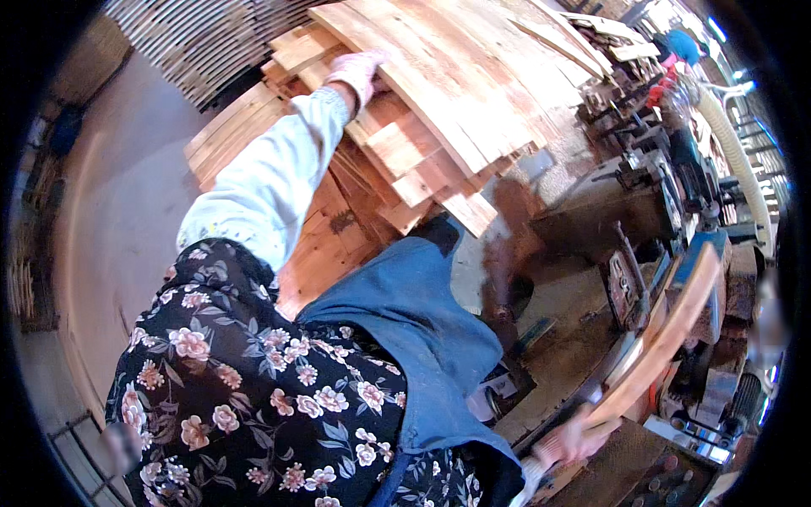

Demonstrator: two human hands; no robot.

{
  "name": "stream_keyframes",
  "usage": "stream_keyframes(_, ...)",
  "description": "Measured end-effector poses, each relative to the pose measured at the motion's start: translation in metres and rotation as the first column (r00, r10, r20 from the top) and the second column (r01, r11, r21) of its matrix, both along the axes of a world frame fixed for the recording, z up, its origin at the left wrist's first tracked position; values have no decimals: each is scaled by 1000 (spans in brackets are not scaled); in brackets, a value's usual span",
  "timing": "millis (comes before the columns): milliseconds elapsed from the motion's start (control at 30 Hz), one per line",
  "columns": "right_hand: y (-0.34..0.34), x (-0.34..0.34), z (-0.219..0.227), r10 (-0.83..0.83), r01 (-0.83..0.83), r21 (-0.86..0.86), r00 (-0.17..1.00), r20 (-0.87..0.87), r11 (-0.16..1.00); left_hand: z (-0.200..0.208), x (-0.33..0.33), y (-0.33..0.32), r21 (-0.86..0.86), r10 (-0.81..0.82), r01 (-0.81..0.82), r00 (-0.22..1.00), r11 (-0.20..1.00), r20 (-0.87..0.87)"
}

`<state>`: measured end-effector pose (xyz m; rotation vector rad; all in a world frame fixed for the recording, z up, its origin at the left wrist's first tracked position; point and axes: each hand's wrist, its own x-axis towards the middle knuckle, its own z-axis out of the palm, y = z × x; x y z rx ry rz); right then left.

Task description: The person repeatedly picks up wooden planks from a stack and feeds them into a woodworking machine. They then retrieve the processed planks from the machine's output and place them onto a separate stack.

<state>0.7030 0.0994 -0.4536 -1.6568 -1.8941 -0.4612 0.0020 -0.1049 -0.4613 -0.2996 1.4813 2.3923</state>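
My left hand, in a pale glove, reaches out to a stack of sawn boards. Its fingers are closed at the long edge of the wide top wooden board, partly hidden under it. Low on the right, my right hand grips the near end of a long wooden plank. That plank slants up and away beside the machinery. Shorter wooden pieces jut out unevenly beneath the top boards.
A tall stack of thin slats stands at the far left of the boards. Machinery with a pale ribbed hose fills the right side. Another person in a blue cap is at the far right. Grey floor lies at left.
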Motion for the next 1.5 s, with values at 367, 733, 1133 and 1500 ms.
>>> stream_keyframes(367,-239,60,34,145,-114,-134,957,251,984,-7,-36,74,-250,-112,123,992,960,55)
stream_keyframes(733,10,-23,13,211,-237,-259,970,-124,936,9,46,64,-33,-142,139,979,990,-145)
stream_keyframes(1133,-93,-100,69,468,-505,-319,863,-190,802,71,381,124,135,-734,792,604,596,-310)
stream_keyframes(1500,-205,-9,69,191,-208,-305,978,-84,930,-17,266,2,-254,-974,967,-26,32,-225)
